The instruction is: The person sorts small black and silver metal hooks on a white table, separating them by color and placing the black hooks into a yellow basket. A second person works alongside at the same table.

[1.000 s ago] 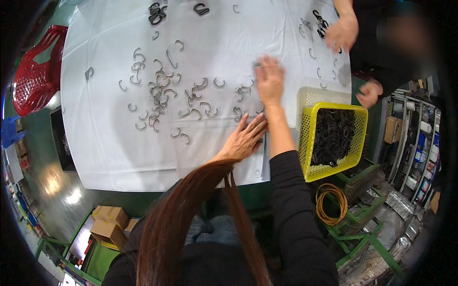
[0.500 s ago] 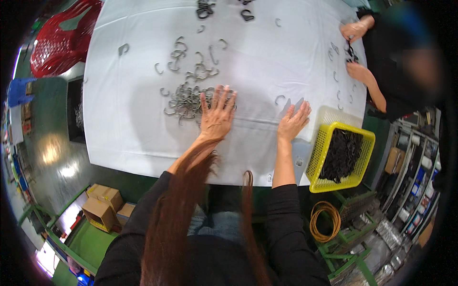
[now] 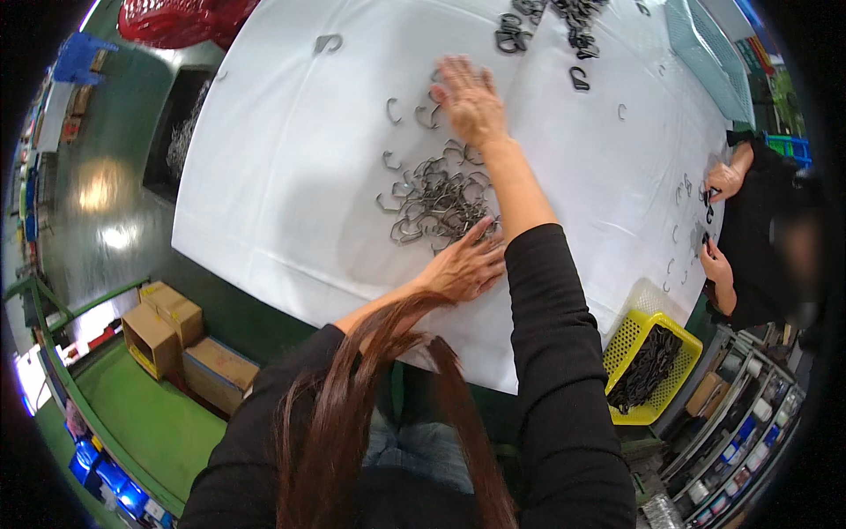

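A heap of grey C-shaped metal hooks lies on the white-covered table. At its near right edge rests my left hand, fingers stretched out and slightly bent, touching the rim of the heap. My right hand reaches beyond the heap, palm down with fingers spread, over a few scattered hooks; it is slightly blurred and hides some of them. Loose hooks lie to the left of it. I see nothing gripped in either hand.
Black clips lie in clusters at the far side. A yellow basket of black pieces stands at right, a pale blue basket at far right. Across the table's right edge, a co-worker's hands handle black pieces. Cardboard boxes sit below left.
My right hand has moved from the table's right side to the far side of the heap. My left hand has drawn back to the heap's near edge. The view has turned left.
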A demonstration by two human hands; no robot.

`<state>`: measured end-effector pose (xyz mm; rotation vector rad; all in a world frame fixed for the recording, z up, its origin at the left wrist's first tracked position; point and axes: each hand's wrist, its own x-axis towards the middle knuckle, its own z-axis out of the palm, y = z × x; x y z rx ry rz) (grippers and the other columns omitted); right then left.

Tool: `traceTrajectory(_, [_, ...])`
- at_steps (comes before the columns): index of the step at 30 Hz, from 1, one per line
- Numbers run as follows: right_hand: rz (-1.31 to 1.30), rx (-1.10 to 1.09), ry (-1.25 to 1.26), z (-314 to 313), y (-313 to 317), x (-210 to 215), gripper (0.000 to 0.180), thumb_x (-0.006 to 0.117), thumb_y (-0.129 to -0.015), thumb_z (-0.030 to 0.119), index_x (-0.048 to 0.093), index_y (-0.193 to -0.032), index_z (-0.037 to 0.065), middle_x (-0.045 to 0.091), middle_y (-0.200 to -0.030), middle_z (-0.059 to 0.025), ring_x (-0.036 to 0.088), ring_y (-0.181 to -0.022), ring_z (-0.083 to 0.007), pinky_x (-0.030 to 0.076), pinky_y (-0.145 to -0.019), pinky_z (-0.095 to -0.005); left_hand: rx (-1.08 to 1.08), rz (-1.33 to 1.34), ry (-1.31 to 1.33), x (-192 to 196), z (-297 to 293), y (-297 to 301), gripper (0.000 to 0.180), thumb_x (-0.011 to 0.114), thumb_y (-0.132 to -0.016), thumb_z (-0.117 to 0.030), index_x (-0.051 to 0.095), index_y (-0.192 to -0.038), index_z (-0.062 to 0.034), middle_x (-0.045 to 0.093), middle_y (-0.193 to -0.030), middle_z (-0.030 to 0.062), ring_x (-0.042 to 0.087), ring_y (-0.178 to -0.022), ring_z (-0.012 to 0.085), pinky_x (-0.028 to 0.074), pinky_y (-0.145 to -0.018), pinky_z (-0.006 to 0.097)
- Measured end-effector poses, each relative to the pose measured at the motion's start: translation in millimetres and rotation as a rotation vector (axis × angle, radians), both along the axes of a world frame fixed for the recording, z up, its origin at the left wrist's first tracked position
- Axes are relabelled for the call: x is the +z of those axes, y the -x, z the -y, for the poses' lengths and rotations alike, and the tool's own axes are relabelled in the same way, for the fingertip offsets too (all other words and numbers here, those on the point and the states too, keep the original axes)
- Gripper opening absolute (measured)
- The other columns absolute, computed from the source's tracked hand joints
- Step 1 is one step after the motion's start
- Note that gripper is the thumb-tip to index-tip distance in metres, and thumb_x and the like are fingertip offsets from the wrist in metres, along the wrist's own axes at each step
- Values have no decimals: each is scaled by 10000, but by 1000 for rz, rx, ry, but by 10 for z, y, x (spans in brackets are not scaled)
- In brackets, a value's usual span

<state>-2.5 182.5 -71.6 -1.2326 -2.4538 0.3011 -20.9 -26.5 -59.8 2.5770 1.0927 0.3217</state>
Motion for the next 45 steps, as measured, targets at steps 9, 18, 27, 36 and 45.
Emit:
traceTrajectory(9, [-447,61,218,447,-463,316,347,413,-967,306,551,-1250,161,498,-1337,-39,343,-1325,-250,226,-1093,-406,481,-155,-237,-4,-556,1034,493,505,-864,-303,457,-1338,-178,395,-1408,49,226,-1376,246,57,-1121,542])
traceTrajectory(18, [49,-596,-50,672,-322,-80,523,389,-944,436,376,-1386,156,321,-1462,-70,230,-1376,-259,123,-1114,-482,267,-93,-170,178,-37,2011,494,487,-887,-288,395,-1372,-258,328,-1460,7,187,-1396,208,44,-1110,569])
traceTrajectory(27, [-99,-83,27,565,1834,79,460,402,-946,387,421,-1359,186,409,-1409,-24,304,-1342,-246,163,-1118,-455,164,24,-30,36,-64,2574,487,509,-876,-284,427,-1353,-227,339,-1442,-14,230,-1375,172,60,-1132,526])
traceTrajectory(36, [-167,6,116,793,3690,88,430,424,-943,331,463,-1329,148,424,-1398,-34,303,-1346,-239,133,-1125,-455,354,-47,2,52,158,4295,461,457,-886,-214,455,-1344,-156,370,-1427,2,250,-1367,173,79,-1127,526])
traceTrajectory(45, [-374,75,145,938,5075,213,389,477,-920,327,525,-1254,134,438,-1375,-81,315,-1331,-280,166,-1105,-486,782,-220,-42,223,457,5845,447,513,-850,-133,484,-1295,-111,423,-1369,59,293,-1348,245,140,-1095,557])
